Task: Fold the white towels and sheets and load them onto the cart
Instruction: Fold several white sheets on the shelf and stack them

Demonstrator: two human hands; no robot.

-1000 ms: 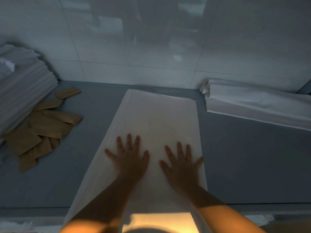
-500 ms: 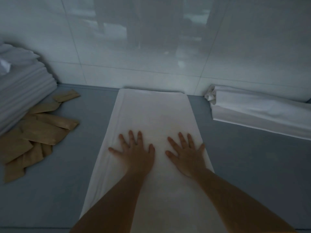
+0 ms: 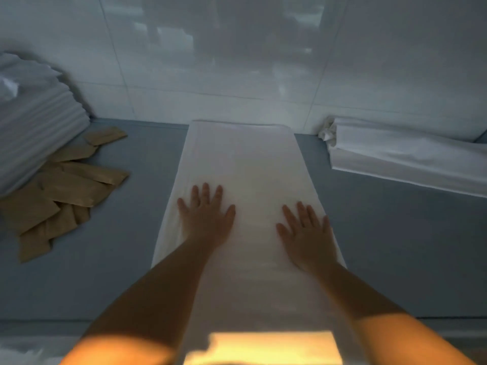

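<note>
Head view: left hand (image 3: 207,217) and right hand (image 3: 305,237), fingers spread wide, flat on the white sheet (image 3: 242,159).

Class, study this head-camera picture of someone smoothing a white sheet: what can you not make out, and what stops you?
- Cart: nowhere in the head view.
- White sheet: near end washed out by bright glare at the bottom edge.
- Stack of folded linen: cut off by the left edge.
- Rolled linen: cut off by the right edge.
- Brown paper packets: too dim to identify.
</note>
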